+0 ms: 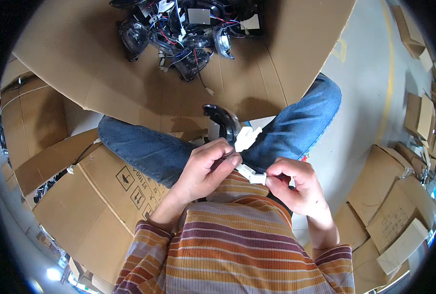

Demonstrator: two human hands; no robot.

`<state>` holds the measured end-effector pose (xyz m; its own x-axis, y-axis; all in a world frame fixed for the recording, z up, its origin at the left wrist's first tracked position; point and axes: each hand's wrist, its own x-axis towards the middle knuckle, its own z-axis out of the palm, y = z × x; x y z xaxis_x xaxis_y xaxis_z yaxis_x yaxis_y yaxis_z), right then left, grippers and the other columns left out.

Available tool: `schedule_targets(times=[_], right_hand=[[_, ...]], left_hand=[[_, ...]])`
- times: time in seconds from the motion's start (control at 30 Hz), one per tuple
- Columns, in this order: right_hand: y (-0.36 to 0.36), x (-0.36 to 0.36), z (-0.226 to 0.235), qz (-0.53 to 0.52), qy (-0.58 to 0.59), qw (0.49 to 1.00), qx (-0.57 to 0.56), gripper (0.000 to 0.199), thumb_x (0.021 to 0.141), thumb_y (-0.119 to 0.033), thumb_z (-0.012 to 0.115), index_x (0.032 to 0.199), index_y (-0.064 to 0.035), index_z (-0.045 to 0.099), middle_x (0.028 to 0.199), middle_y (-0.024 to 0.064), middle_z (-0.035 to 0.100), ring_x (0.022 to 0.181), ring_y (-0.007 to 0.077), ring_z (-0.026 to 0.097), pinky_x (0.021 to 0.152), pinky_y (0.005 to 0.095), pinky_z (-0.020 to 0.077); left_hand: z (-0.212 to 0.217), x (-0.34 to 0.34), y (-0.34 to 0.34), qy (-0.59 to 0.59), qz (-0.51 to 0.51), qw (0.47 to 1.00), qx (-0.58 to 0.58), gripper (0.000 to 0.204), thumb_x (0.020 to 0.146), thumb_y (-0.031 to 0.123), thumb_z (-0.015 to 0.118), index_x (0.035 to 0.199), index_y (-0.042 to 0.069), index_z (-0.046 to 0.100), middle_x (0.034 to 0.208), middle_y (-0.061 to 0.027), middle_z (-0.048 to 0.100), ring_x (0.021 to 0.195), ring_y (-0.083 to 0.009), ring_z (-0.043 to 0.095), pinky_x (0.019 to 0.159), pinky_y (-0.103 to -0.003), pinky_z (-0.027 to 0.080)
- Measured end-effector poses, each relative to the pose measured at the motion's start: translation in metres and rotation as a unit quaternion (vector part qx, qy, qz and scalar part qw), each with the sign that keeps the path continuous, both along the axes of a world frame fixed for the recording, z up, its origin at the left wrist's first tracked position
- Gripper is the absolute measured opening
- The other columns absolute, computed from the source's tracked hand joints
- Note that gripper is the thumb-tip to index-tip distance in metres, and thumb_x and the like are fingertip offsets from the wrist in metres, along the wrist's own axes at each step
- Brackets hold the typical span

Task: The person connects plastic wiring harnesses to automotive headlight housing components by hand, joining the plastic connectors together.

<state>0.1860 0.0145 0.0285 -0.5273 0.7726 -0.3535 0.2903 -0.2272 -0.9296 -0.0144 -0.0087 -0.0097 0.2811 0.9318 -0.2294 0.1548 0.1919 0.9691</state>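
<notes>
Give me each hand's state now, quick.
Left hand: closed, pinching the white plastic connector piece.
Right hand: closed, pinching the small white plastic plug.

A: What do the 2 hands hold?
B: The left hand (209, 164) and right hand (293, 183) pinch a white plastic connector (251, 174) between them, above the lap.
A: And beyond?
B: A black lamp part (221, 121) on the knees; a heap of wired lamps (183, 34) lies on the cardboard sheet (95, 59).

Single head view, looking steeply down, close over lap.
</notes>
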Motion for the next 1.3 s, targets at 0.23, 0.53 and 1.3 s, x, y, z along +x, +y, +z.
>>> schedule_targets(times=[0.23,0.53,1.3], right_hand=[[0.000,-0.007,0.004,-0.037,-0.074,0.996,0.021,0.004,0.071,0.000,0.056,0.073,-0.0009,0.053,0.057,0.0053,0.048,0.045,0.0122,0.046,0.042,0.0233,0.0345],[0.002,0.004,-0.004,-0.040,-0.078,0.996,0.014,0.003,0.072,0.001,0.055,0.072,-0.0019,0.053,0.059,0.0040,0.049,0.046,0.0106,0.042,0.043,0.0227,0.0331],[0.016,-0.009,0.024,0.025,0.045,0.999,0.011,0.007,0.070,0.001,0.057,0.075,-0.0019,0.053,0.060,0.0033,0.049,0.044,0.0090,0.041,0.040,0.0220,0.0292]], left_hand=[[-0.001,0.003,-0.003,0.004,0.041,0.999,0.034,0.009,0.077,0.005,0.056,0.073,-0.002,0.051,0.062,-0.0068,0.046,0.053,-0.0150,0.045,0.049,-0.024,0.035],[0.000,-0.004,0.000,-0.046,0.052,0.997,-0.043,0.018,0.084,0.013,0.045,0.094,0.000,0.053,0.072,-0.0071,0.051,0.064,-0.0119,0.049,0.060,-0.022,0.040],[0.001,-0.018,-0.006,0.076,0.031,0.987,0.135,0.033,0.068,0.002,0.059,0.101,0.002,0.057,0.075,-0.0077,0.056,0.064,-0.0192,0.053,0.058,-0.028,0.041]])
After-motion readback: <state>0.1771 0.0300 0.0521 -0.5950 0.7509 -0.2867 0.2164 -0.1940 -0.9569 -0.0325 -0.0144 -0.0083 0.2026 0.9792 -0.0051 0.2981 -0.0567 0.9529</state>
